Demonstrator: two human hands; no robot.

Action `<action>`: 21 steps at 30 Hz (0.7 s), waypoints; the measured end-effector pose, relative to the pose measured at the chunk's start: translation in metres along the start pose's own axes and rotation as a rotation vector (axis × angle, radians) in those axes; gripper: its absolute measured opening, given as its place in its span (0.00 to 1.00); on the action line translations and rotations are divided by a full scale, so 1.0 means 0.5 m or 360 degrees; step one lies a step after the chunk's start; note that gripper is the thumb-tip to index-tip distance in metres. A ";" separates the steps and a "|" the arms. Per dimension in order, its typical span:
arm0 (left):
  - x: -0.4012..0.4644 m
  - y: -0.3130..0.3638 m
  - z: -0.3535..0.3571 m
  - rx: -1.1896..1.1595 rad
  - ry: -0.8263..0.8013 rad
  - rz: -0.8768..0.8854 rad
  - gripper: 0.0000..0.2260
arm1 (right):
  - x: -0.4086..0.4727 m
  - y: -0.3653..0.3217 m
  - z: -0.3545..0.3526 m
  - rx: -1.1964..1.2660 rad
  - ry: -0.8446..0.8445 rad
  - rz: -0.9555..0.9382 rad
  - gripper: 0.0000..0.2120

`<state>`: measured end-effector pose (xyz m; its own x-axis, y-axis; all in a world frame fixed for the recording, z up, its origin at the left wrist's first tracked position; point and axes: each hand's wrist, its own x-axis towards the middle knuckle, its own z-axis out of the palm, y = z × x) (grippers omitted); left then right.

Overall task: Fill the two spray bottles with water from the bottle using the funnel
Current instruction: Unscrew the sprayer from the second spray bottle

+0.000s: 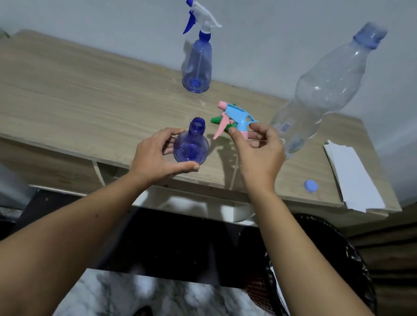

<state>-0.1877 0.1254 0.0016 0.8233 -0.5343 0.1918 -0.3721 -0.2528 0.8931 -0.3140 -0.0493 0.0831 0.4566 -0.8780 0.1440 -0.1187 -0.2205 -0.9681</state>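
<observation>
open spray bottle (191, 146): in left hand (158, 154) | spray head (238, 120): in right hand (258, 151)

Surface: light wood-grain tabletop (82, 93) against a pale wall.
Far edge, centre: capped blue spray bottle (197, 67), upright.
Near edge, centre: open blue spray bottle (190, 149), upright.
Right side: clear water bottle (317, 96), upright.
Near right corner: blue cap (310, 185); white paper sheets (353, 176).
Centre: green funnel (218, 120), partly hidden.
</observation>
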 end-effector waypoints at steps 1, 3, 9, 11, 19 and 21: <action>0.000 0.001 -0.001 0.0010 -0.0002 0.0001 0.40 | -0.006 0.020 0.001 -0.0079 0.0032 0.0031 0.21; 0.000 0.001 -0.002 0.0024 -0.0014 0.0004 0.40 | -0.015 0.055 0.004 -0.0262 0.0071 0.0075 0.22; -0.002 0.004 -0.001 0.0056 -0.0005 0.0002 0.41 | -0.032 0.112 0.006 -0.0522 0.0002 0.0250 0.18; -0.001 0.004 0.000 0.0048 0.0011 -0.0005 0.41 | -0.034 0.114 0.008 -0.0562 -0.0017 0.0259 0.17; -0.003 0.006 -0.001 0.0087 0.0007 0.0001 0.43 | -0.039 0.114 0.020 -0.0611 -0.0036 0.0231 0.21; -0.002 0.006 -0.001 0.0093 0.0000 -0.0003 0.43 | -0.046 0.121 0.021 -0.0640 -0.0021 0.0199 0.24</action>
<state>-0.1895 0.1257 0.0043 0.8240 -0.5338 0.1902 -0.3951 -0.3005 0.8681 -0.3226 -0.0380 0.0189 0.4276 -0.9036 0.0251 -0.5075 -0.2630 -0.8205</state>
